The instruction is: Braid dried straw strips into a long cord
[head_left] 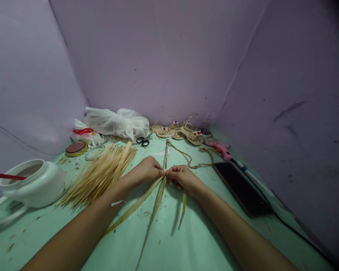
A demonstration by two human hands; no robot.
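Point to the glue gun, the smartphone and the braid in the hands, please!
Pink glue gun [217,144]: head view, on its body.
Smartphone [241,187]: head view, on its dark screen.
Braid [166,153]: head view, on its plaited length.

Straw-yellow strips [156,203], mint-green tabletop [197,241], lilac wall [164,67], pink glue gun [226,151], white pot [46,188]

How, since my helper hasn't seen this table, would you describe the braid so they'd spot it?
On the green table, find where the left hand and right hand nearly meet. The braid runs away from them, then bends right toward the phone. Unlike the loose straw at left, it is worked into one narrow cord.
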